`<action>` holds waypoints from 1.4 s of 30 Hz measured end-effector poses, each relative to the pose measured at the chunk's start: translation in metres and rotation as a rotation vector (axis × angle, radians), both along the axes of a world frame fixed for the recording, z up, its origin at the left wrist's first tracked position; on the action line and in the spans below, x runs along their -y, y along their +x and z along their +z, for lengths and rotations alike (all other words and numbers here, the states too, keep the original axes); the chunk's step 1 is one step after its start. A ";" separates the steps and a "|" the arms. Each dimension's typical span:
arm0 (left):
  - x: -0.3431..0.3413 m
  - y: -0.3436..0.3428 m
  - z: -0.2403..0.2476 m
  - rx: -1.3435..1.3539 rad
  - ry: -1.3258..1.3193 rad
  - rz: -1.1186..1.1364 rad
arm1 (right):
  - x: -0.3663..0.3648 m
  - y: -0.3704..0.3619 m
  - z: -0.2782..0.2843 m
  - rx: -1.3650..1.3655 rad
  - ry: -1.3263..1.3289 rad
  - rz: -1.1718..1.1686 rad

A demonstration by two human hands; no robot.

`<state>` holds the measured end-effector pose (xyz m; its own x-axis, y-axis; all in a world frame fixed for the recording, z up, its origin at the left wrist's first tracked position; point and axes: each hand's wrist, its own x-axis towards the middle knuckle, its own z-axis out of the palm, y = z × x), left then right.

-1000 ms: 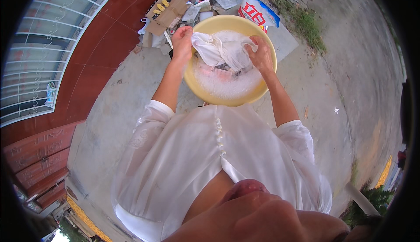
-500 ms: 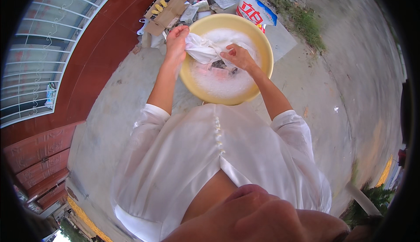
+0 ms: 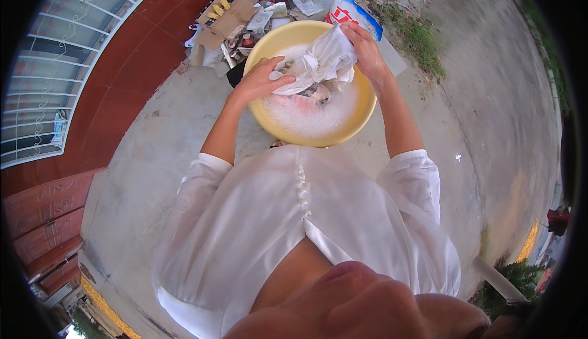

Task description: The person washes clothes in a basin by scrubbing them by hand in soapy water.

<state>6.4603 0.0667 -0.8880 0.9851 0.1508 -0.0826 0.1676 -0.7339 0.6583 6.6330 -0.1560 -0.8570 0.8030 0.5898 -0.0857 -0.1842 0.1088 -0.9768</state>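
A white wet cloth (image 3: pixel 332 54), bunched in folds, is lifted at the right side of a round yellow basin (image 3: pixel 364 117). My right hand (image 3: pixel 366 50) grips its upper end at the basin's far right rim. My left hand (image 3: pixel 258 83) is over the left rim, with fingers stretched and thumb apart, beside the lower left part of the cloth; the thumb tip meets its edge. White suds (image 3: pixel 309 121) cover the water. Darker and pinkish fabric (image 3: pixel 318 94) shows through the foam below the cloth.
A blue, white and red detergent bag (image 3: pixel 358 15) stands behind the basin. An opened cardboard box (image 3: pixel 229 17) with yellow corn cobs and assorted clutter lies at the far left, by a red tiled wall (image 3: pixel 138 51). Grass (image 3: pixel 416 45) grows at the far right beside concrete.
My right hand has moved up and right, raising the cloth with it. My left hand has let go of the cloth's left end and come down, its fingers now spread.
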 end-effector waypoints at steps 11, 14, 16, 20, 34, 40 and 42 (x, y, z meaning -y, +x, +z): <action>0.020 0.039 -0.024 -0.013 -0.560 -0.134 | -0.004 0.033 -0.024 0.352 -0.311 0.033; 0.005 0.036 -0.038 0.033 -0.564 0.125 | -0.002 0.011 -0.056 0.460 -0.522 0.070; 0.000 0.032 -0.052 0.087 -0.746 0.197 | -0.010 -0.033 -0.065 0.290 -0.573 0.259; 0.012 0.032 -0.031 0.154 -1.131 0.321 | -0.017 -0.070 -0.095 0.560 -0.700 0.174; 0.000 0.009 -0.006 -0.177 -0.184 -0.072 | 0.006 -0.011 0.023 -0.143 -0.009 -0.011; -0.015 0.017 0.027 0.173 -1.284 0.443 | 0.030 -0.020 -0.008 0.959 -0.857 0.337; -0.002 0.017 0.032 0.136 -1.288 0.388 | 0.034 -0.013 -0.028 0.812 -0.904 0.398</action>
